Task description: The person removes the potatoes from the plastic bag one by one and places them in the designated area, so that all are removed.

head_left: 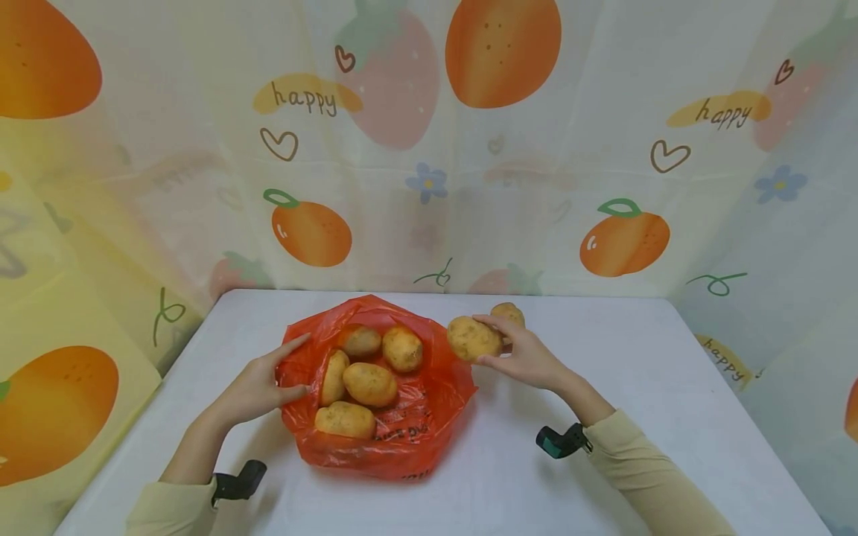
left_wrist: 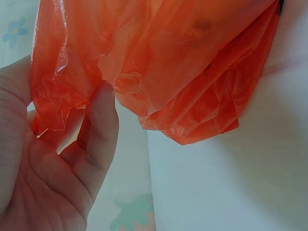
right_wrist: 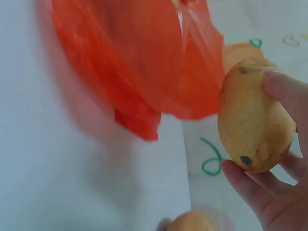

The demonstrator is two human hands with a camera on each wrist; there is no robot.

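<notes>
A red plastic bag (head_left: 462, 424) stands open-mouthed on the table, with several potatoes (head_left: 370, 384) lying inside. My left hand (head_left: 258, 383) grips the bag's left side; in the left wrist view the crumpled plastic (left_wrist: 62, 103) passes between thumb and fingers. At the bag's right rim, my right hand (head_left: 526, 356) holds a potato (head_left: 472, 339) between thumb and fingers. The right wrist view shows this potato (right_wrist: 255, 115) with dark spots at both ends, beside the red plastic (right_wrist: 139, 62). Another potato (head_left: 507, 313) sits just behind the right hand, partly covered by it.
The white table (head_left: 603, 335) ends at a back edge against a fruit-printed cloth (head_left: 496, 179), which also hangs at both sides. Black wrist cameras sit on the left wrist (head_left: 239, 480) and the right wrist (head_left: 563, 441).
</notes>
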